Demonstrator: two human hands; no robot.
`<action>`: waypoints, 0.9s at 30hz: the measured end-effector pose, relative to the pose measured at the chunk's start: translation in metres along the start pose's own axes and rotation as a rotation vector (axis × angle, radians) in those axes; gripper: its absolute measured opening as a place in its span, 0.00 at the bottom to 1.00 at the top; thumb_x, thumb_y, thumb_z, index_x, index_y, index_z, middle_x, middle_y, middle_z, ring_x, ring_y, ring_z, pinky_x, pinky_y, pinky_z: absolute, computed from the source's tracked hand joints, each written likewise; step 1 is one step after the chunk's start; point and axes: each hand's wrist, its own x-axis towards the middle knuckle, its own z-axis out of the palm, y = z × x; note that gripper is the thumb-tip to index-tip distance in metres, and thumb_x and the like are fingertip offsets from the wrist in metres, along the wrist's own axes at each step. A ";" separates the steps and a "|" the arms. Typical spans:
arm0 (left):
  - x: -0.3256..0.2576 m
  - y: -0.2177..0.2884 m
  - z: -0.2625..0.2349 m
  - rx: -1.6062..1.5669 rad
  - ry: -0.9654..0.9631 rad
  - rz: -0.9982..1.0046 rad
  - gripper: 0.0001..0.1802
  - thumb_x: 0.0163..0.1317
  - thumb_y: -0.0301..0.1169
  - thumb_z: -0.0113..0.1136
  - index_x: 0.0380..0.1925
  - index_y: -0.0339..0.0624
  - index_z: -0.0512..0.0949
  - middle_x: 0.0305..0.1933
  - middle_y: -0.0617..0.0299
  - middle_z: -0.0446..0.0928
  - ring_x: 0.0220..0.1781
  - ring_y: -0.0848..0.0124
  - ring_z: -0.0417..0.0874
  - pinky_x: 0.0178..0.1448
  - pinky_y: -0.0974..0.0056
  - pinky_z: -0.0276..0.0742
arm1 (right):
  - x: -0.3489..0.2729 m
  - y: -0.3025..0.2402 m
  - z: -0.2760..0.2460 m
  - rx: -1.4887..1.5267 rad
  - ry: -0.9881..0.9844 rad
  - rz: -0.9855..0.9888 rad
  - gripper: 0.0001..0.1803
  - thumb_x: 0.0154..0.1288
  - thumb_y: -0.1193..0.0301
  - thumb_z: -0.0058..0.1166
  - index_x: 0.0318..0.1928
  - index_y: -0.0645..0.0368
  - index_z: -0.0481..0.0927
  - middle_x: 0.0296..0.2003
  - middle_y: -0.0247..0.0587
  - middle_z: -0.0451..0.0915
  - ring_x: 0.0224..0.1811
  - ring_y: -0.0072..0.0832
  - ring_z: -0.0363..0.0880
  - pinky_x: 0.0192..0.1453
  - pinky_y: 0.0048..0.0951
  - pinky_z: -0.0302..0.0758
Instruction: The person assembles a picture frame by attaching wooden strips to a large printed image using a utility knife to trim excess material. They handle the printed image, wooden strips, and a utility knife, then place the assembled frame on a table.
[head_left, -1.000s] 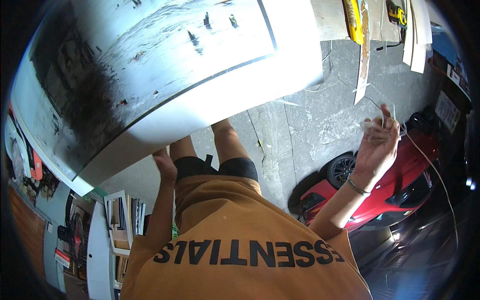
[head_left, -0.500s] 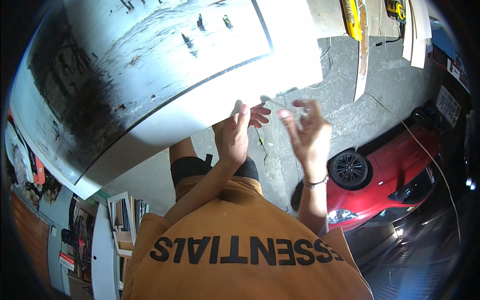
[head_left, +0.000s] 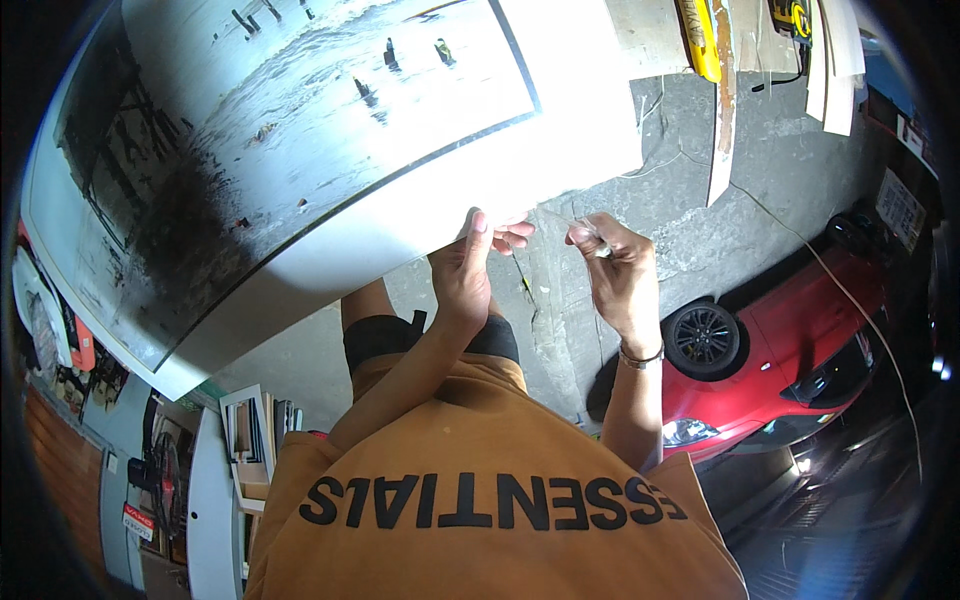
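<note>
A large photo print (head_left: 330, 130) of a beach scene, with a dark line and a wide white border, stretches ahead of me. My left hand (head_left: 466, 275) is at its near edge, thumb up against the border. Its fingers are stretched out to the right and apart from the thumb, so the hand is open. My right hand (head_left: 620, 265) is closed in a pinch right of the print. From its fingertips a thin, clear strip (head_left: 562, 217) runs toward the print's edge; whether it is tape or film is hard to make out.
A yellow utility knife (head_left: 702, 45), a worn wooden strip (head_left: 722, 120) and a yellow tape measure (head_left: 790, 20) lie at the far right. A red car (head_left: 800, 320) is on the right. Frames (head_left: 250, 430) stand at the lower left. A cord (head_left: 840, 285) crosses the concrete floor.
My right hand has gone from open and blurred to a closed pinch on the clear strip. The left hand has barely moved; the print has shifted slightly left.
</note>
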 end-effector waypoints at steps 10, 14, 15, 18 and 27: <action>0.001 0.005 -0.003 0.058 -0.039 0.027 0.30 0.81 0.48 0.33 0.52 0.33 0.78 0.45 0.52 0.84 0.46 0.68 0.83 0.51 0.64 0.73 | 0.002 0.009 -0.004 0.513 0.164 0.181 0.15 0.78 0.66 0.51 0.32 0.60 0.81 0.18 0.21 0.66 0.20 0.10 0.55 0.24 0.19 0.51; 0.001 0.008 -0.004 0.079 -0.049 0.031 0.29 0.81 0.47 0.34 0.51 0.33 0.78 0.45 0.52 0.84 0.45 0.68 0.83 0.51 0.64 0.73 | 0.005 0.015 -0.004 0.747 0.301 0.205 0.14 0.78 0.66 0.50 0.33 0.59 0.79 0.19 0.23 0.66 0.20 0.11 0.56 0.24 0.19 0.52; 0.001 0.008 -0.004 0.076 -0.053 0.033 0.29 0.81 0.47 0.34 0.51 0.33 0.78 0.45 0.52 0.84 0.46 0.67 0.83 0.51 0.64 0.73 | 0.007 0.017 -0.009 0.815 0.300 0.203 0.13 0.78 0.67 0.50 0.33 0.59 0.77 0.22 0.25 0.68 0.21 0.12 0.57 0.25 0.19 0.53; 0.001 0.006 -0.004 0.052 -0.044 0.042 0.28 0.81 0.46 0.35 0.50 0.33 0.78 0.46 0.52 0.84 0.46 0.66 0.84 0.51 0.63 0.73 | 0.007 0.022 -0.019 0.865 0.363 0.183 0.13 0.79 0.68 0.48 0.34 0.59 0.76 0.24 0.25 0.67 0.22 0.13 0.56 0.25 0.19 0.54; 0.002 0.002 -0.006 0.051 -0.044 0.027 0.28 0.81 0.47 0.34 0.52 0.33 0.77 0.49 0.50 0.83 0.48 0.65 0.84 0.52 0.62 0.74 | 0.016 0.027 -0.076 0.868 0.461 0.067 0.13 0.80 0.67 0.46 0.35 0.59 0.75 0.21 0.24 0.62 0.21 0.13 0.53 0.27 0.19 0.54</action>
